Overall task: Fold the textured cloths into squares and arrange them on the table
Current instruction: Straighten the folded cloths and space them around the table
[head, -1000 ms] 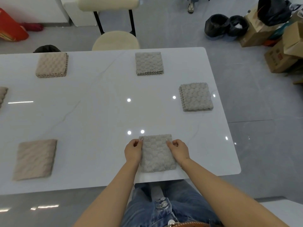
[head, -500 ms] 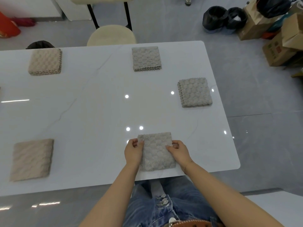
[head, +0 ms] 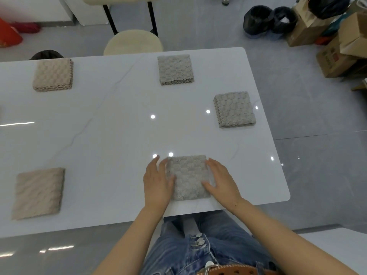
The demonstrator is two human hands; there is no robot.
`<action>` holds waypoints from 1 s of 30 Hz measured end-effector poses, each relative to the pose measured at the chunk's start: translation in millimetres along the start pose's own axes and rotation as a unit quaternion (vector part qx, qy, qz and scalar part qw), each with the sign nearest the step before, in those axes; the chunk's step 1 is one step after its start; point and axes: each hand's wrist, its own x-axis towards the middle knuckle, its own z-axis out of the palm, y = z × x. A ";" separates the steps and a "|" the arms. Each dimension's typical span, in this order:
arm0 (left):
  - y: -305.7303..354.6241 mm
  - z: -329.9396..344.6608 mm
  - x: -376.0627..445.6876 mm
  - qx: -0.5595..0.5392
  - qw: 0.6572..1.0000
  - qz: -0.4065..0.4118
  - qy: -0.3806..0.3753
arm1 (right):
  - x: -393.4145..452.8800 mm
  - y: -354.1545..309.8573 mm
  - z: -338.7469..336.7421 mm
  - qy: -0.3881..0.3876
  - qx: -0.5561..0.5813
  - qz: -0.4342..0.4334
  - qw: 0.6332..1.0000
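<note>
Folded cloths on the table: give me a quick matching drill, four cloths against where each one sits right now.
Things:
1. grey cloth under both hands
2. grey cloth with its layered edge facing left
3. beige cloth with stacked wavy edges
4. flat beige cloth

Places:
A. far left of the table
B. near left
C. near edge, centre
D. right side, mid-depth

Pairs: 1-C, 2-D, 3-A, 4-B
</note>
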 end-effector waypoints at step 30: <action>28.8 -6.6 -50.7 -0.368 0.881 -0.248 -0.162 | -25.6 -0.2 17.2 -0.013 0.289 0.260 0.921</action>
